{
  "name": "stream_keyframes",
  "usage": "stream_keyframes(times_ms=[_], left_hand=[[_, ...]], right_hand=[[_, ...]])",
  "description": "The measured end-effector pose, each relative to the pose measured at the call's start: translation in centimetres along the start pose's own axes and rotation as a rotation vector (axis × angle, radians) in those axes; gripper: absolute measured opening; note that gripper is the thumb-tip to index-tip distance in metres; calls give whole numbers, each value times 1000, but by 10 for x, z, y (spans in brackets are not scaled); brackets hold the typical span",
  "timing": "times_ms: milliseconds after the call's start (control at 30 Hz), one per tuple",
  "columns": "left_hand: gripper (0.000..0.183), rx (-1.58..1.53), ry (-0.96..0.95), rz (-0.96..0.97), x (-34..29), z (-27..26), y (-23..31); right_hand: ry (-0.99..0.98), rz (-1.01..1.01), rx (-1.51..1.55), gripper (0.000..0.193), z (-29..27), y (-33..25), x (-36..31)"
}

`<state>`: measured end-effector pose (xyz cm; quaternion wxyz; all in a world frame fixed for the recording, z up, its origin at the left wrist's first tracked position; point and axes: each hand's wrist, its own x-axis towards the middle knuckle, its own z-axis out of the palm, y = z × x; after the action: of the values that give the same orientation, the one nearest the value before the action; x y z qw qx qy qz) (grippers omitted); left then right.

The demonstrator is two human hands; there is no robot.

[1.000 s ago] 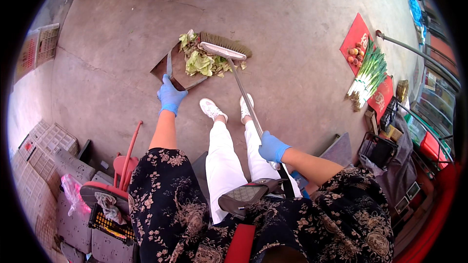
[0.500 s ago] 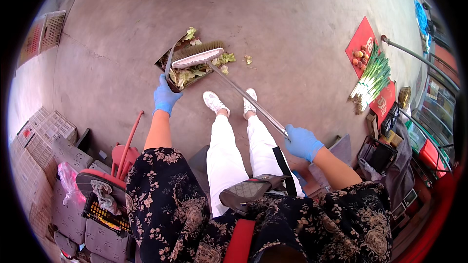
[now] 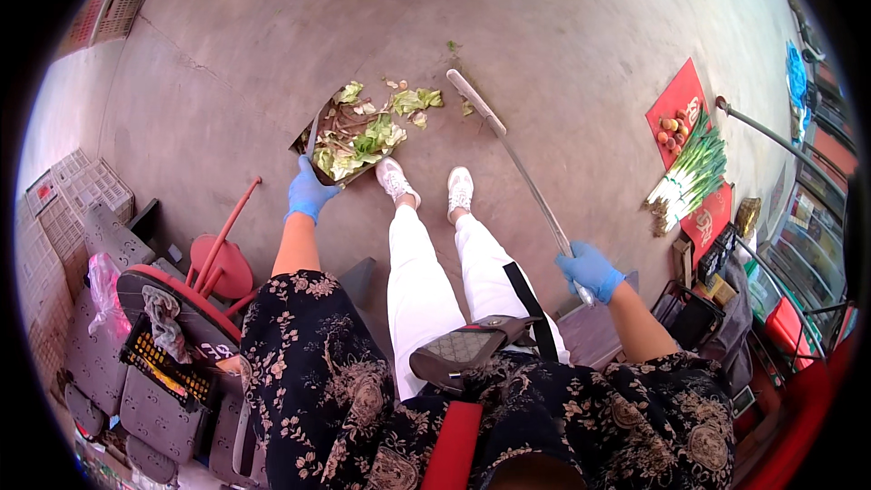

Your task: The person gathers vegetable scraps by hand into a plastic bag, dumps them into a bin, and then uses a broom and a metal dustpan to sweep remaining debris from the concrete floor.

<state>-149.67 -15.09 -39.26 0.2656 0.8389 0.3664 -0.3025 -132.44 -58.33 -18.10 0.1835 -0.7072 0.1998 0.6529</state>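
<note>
Head view: one fisheye camera worn on the person's head, facing steeply down over the patterned top and white trousers to the concrete floor (image 3: 562, 54). Upright, not mirrored; picture left is the person's left. Nearest the lens: chest and bag, at the lower edge. Mid range: left hand (image 3: 308, 192) and right hand (image 3: 590, 270), both forearms entering from below. Farther: shoes, dustpan (image 3: 337, 147), broom (image 3: 508, 150). Far rim, bent by the lens: crates (image 3: 82, 191) at left, green onions (image 3: 691, 172) at right. No second current view; nothing shared.
</note>
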Motion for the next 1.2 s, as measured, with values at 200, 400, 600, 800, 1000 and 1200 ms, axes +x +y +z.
stream_keyframes(times_ms=[200,400,600,800,1000,1200], left_hand=[[95,-30,43,-41,-6,35,-13],[95,-30,41,-59,-6,34,-8],[88,-81,60,-84,-22,20,-14],[87,-193,112,-117,-37,26,-39],[95,-259,84,-261,-59,27,-55],[92,-246,37,-304,-51,50,-62]], right_hand=[[-145,-41,-98,31,81,-28,13],[-285,-213,-321,34,132,-32,32],[-289,-171,-554,30,100,-71,-7],[48,-427,-756,22,43,-63,-38],[190,-307,-763,24,66,-99,16],[205,-298,-822,24,142,-84,57]])
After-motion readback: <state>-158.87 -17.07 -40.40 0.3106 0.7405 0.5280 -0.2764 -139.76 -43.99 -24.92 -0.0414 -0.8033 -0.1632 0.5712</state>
